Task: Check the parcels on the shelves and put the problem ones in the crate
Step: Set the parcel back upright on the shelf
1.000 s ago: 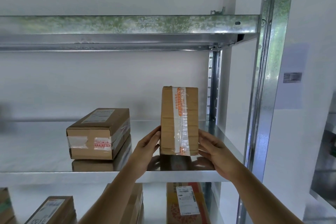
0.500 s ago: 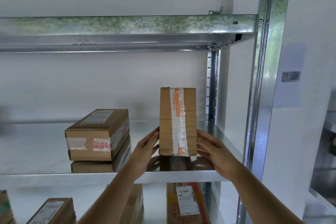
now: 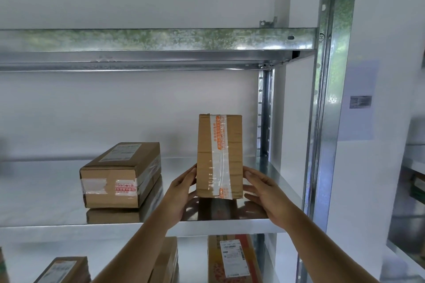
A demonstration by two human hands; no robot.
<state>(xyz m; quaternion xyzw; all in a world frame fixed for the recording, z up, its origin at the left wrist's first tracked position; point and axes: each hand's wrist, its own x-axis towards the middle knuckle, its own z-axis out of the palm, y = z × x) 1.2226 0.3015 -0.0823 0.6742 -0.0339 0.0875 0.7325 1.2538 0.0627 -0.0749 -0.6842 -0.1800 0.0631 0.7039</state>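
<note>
At the far left of the middle shelf (image 3: pixel 57 193) lies a flat brown parcel (image 3: pixel 119 174), label up and long side running back toward the wall, well apart from both hands. Next comes the left hand (image 3: pixel 181 193), its fingers laid straight against the left face of the upright parcel (image 3: pixel 219 156) near the bottom edge — pressing, not curled round it. That upright parcel stands on end near the right of the shelf, its long axis vertical, a strip of clear and orange-printed tape running down the face toward the camera. The right hand (image 3: pixel 264 188) mirrors the left on the opposite face, fingers extended and touching low down. So the grip is a flat two-sided clamp, the box squarely between the palms and neither hand nearer than the other.

The step looks like inspection — the taped seam is turned to the viewer. Lifting it out would mean drawing it straight toward the body, and holding so low on a tall box risks it tipping. No crate is in view. More parcels sit on the shelf below.
</note>
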